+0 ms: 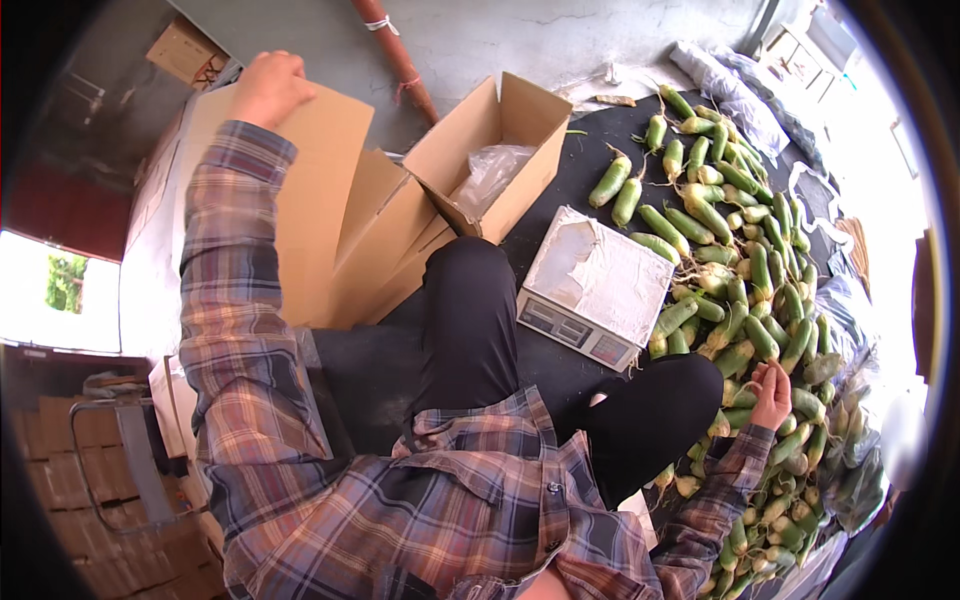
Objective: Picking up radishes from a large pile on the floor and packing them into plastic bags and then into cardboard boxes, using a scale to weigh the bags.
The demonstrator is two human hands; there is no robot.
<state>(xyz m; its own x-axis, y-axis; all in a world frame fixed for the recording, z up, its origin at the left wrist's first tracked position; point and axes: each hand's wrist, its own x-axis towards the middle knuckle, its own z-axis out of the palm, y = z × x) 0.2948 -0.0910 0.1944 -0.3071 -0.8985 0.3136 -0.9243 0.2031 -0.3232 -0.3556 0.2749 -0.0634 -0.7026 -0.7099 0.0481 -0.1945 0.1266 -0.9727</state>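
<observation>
Plaid shirt (440, 500) up close; left hand (268, 88) grip clamped on flat cardboard sheets (320, 200), right hand (772, 395) curled loosely, resting on the green radish pile (745, 290).

open box (497, 150): 1 | scale (592, 288): 1 | green radishes (745, 290): dozens, uncountable | flat cartons (345, 215): several

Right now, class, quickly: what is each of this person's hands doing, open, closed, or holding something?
Left hand: closed on the top edge of a flat cardboard sheet.
Right hand: resting on the pile of green radishes, fingers curled; whether it grips one cannot be told.
</observation>
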